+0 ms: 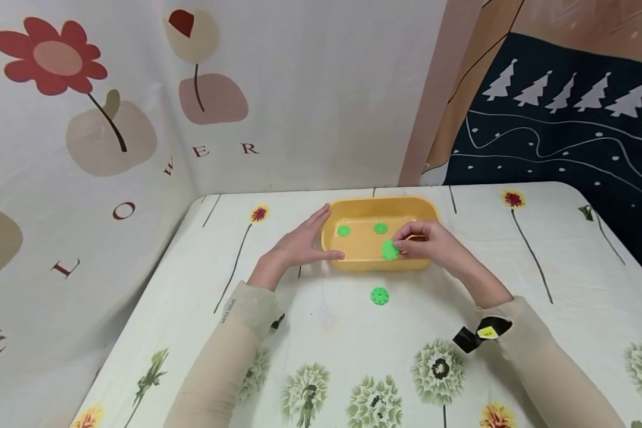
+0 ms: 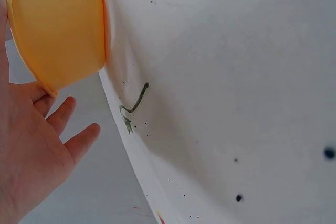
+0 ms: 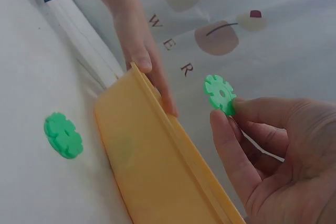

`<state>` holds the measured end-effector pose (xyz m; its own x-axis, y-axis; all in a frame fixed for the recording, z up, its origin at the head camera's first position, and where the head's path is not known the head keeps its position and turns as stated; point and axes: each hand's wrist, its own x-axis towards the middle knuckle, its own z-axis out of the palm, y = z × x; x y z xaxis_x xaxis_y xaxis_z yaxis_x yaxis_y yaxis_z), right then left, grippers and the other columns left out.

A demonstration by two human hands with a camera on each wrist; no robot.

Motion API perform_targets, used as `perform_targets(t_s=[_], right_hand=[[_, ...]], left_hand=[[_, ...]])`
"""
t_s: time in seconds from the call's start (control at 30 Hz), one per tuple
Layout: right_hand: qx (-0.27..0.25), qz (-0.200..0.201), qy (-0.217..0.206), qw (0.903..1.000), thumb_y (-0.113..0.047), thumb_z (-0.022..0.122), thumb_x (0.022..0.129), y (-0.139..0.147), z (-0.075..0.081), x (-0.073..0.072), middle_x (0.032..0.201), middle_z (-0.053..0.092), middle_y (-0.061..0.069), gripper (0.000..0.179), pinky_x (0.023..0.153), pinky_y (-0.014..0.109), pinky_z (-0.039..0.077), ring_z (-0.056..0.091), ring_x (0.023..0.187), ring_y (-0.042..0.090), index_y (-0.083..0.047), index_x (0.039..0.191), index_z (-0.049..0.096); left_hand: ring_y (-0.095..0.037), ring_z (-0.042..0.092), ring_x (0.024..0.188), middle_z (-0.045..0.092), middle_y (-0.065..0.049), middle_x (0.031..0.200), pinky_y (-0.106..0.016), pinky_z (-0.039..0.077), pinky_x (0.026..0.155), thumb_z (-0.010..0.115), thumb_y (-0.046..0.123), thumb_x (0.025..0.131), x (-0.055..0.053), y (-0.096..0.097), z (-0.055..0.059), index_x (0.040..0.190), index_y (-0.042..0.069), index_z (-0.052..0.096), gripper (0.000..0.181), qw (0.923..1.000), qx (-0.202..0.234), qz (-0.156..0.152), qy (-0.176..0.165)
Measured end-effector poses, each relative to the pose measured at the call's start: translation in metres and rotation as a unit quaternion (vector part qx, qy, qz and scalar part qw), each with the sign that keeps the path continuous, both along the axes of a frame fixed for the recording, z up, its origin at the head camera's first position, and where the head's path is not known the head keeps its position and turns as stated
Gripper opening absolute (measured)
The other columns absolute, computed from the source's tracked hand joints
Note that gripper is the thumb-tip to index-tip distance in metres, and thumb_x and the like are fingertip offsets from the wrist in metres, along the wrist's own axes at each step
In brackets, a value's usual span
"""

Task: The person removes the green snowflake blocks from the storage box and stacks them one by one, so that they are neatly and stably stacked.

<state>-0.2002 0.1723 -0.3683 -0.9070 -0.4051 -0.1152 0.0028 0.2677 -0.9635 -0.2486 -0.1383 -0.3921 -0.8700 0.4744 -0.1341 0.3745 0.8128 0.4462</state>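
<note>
A yellow plastic basin (image 1: 353, 265) stands on the table, with two green notched discs inside, a left disc (image 1: 343, 230) and a right disc (image 1: 380, 228). At its left end, my left hand (image 1: 302, 242) touches the rim with fingers spread and thumb along the near side. In the left wrist view, the fingers of that hand (image 2: 39, 150) are mostly straight beside the basin (image 2: 60, 30). My right hand (image 1: 430, 242) pinches another green notched disc (image 3: 220, 94) between thumb and fingertip, above the basin's near rim. One more green disc (image 1: 380, 296) lies on the table in front.
A white tablecloth (image 1: 321, 333) printed with flowers and dandelions covers the table. Behind it hangs a pale flower-printed curtain (image 1: 321, 89), and at the right a dark cloth (image 1: 556, 131) with white trees. Black straps (image 1: 476, 336) show at the right sleeve.
</note>
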Motion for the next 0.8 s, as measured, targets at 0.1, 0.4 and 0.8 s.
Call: perform_targets(t_s=[0.1,0.4,0.8], right_hand=[[0.007,0.008,0.006,0.9999,-0.014,0.065,0.097,-0.001,-0.001,0.009,0.095,0.064,0.004,0.025,0.079,0.026,0.061,0.070,0.082,0.011,0.009,0.107,0.064],[0.006,0.054,-0.007,0.9985,-0.010,0.068,0.094,-0.012,-0.017,0.036,0.085,0.071,0.002,0.022,0.074,0.034,0.062,0.071,0.077,0.015,0.010,0.103,0.068],[0.025,0.016,-0.023,0.9993,-0.004,0.067,0.092,-0.020,-0.050,0.041,0.083,0.072,0.003,0.020,0.067,0.026,0.061,0.069,0.071,0.009,0.013,0.103,0.066]], left_hand=[[-0.019,0.011,0.157,-0.004,0.015,0.169,-0.053,0.034,0.118,0.067,0.068,0.081,0.000,0.000,-0.001,0.162,0.020,0.006,0.112,1.0000,0.001,0.000,-0.002],[-0.018,0.011,0.157,-0.004,0.014,0.169,-0.051,0.034,0.119,0.066,0.069,0.082,-0.002,0.000,-0.003,0.162,0.020,0.006,0.112,1.0000,-0.003,0.002,0.007],[-0.018,0.011,0.157,-0.004,0.013,0.169,-0.051,0.032,0.121,0.067,0.067,0.082,-0.002,-0.001,-0.003,0.162,0.017,0.007,0.112,0.9999,0.002,-0.004,0.009]])
